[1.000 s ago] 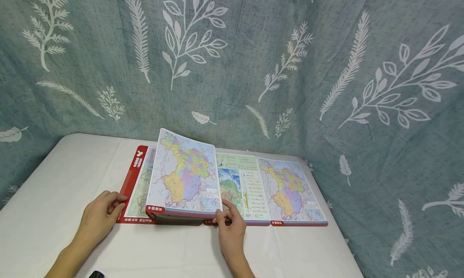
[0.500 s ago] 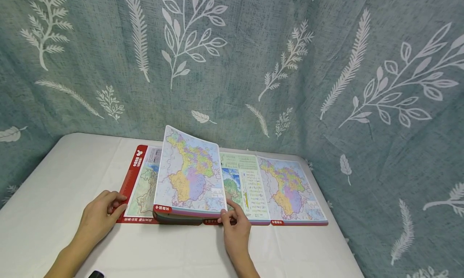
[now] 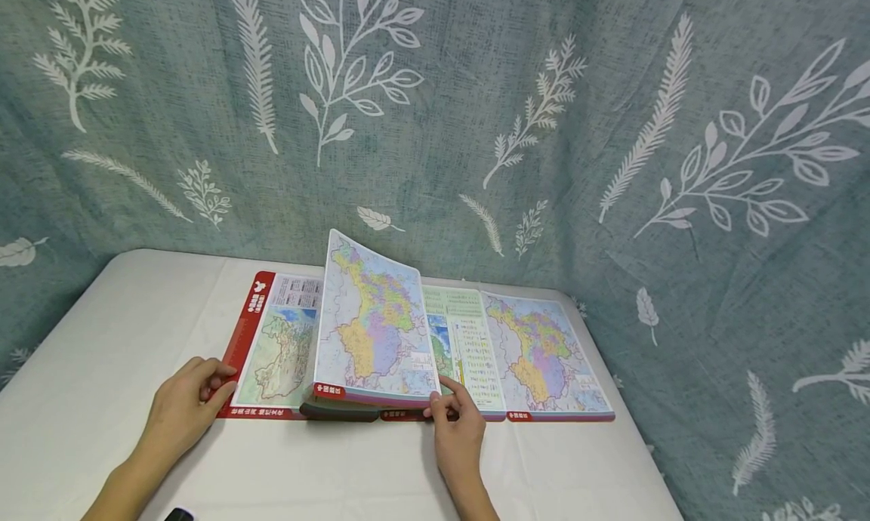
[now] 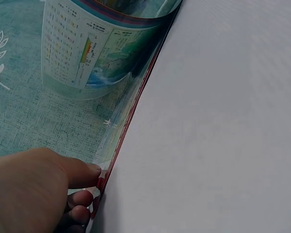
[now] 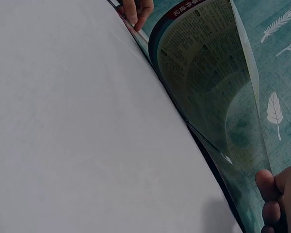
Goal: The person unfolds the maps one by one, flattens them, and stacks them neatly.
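Observation:
A long folding map with glossy panels lies across the table in the head view, its red title strip (image 3: pixel 239 340) at the left. One panel with a coloured political map (image 3: pixel 381 332) is lifted and leans over the middle. My right hand (image 3: pixel 460 423) pinches that panel's lower right corner between thumb and fingers. At the strip's lower left edge, my left hand (image 3: pixel 185 400) pinches the map with thumb and fingertips. The left wrist view shows the raised panel (image 4: pixel 82 53) bending in a curve beyond my left thumb. Printed text covers its underside (image 5: pixel 203 63) in the right wrist view.
A similar map panel (image 3: pixel 544 355) lies flat at the right end. White cloth covers the table (image 3: pixel 306 468). Behind it hangs a green-blue curtain (image 3: pixel 435 151) with white leaf prints. A small black object (image 3: pixel 180 514) shows at the bottom edge.
My right hand has moved to the right, drawing the raised panel with it. More of the left panel beneath is uncovered. My left hand has stayed at the red strip.

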The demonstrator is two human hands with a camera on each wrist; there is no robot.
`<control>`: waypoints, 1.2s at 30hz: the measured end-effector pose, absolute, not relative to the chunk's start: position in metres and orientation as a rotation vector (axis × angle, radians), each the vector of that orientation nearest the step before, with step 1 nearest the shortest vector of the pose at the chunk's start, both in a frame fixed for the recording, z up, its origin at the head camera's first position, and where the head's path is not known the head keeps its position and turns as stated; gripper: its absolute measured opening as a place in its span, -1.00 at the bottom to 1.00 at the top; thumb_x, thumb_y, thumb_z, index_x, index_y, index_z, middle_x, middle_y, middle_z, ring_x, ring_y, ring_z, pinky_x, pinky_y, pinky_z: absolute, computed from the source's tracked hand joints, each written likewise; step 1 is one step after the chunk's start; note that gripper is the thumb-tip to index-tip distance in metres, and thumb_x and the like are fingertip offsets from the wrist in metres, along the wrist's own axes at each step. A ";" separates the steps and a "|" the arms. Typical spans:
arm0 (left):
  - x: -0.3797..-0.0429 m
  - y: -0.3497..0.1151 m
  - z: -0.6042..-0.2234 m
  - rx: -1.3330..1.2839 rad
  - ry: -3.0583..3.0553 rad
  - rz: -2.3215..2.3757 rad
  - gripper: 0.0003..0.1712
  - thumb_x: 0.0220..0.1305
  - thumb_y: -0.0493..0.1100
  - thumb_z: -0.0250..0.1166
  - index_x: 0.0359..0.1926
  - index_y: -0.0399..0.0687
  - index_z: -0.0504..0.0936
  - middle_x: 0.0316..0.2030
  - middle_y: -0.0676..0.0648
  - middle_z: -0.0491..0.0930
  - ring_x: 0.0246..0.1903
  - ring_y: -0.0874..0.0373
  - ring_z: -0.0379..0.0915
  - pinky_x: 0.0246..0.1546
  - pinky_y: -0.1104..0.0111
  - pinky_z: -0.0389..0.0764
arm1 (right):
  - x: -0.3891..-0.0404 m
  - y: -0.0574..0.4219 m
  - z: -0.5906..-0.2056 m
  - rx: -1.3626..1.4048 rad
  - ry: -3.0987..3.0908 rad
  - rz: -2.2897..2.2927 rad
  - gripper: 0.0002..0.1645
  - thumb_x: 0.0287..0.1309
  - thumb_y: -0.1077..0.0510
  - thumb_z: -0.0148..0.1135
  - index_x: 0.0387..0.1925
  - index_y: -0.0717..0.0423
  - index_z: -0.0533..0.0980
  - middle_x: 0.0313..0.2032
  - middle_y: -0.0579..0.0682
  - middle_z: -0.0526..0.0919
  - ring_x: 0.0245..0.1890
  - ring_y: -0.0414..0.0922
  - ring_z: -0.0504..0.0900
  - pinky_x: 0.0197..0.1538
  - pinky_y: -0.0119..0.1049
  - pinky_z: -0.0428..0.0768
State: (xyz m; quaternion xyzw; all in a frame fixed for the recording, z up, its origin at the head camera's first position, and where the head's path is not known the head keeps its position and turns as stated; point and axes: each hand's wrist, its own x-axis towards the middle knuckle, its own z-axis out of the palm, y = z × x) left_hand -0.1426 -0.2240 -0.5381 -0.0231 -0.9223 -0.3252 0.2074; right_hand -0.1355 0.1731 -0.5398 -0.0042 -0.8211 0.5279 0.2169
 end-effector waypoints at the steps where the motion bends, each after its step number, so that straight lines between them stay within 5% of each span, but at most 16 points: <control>1: -0.142 -0.224 -0.537 -0.065 -2.569 -0.906 -0.72 0.10 -0.31 0.60 -0.16 -0.13 0.76 -0.43 0.05 0.43 -0.46 0.30 0.24 -0.46 0.42 0.27 | -0.136 0.175 -0.540 -0.016 -2.274 1.453 -0.70 0.43 0.19 0.33 0.14 0.07 0.64 -0.56 -0.19 0.72 -0.49 -0.17 0.72 -0.33 -0.43 0.58; 15: -0.143 -0.225 -0.535 -0.082 -2.557 -0.912 -0.73 0.12 -0.32 0.58 -0.15 -0.11 0.75 -0.47 0.07 0.40 -0.47 0.31 0.22 -0.47 0.42 0.24 | -0.137 0.181 -0.537 -0.026 -2.249 1.510 -0.71 0.43 0.20 0.34 0.13 0.08 0.65 -0.55 -0.05 0.73 -0.49 -0.10 0.74 -0.34 -0.45 0.58; 36: -0.142 -0.223 -0.536 -0.066 -2.585 -0.911 -0.73 0.13 -0.30 0.58 -0.14 -0.13 0.74 -0.49 0.06 0.37 -0.47 0.27 0.21 -0.48 0.42 0.22 | -0.138 0.201 -0.539 -0.067 -2.249 1.467 -0.71 0.42 0.18 0.35 0.12 0.06 0.66 -0.56 -0.11 0.73 -0.51 -0.07 0.72 -0.40 -0.46 0.52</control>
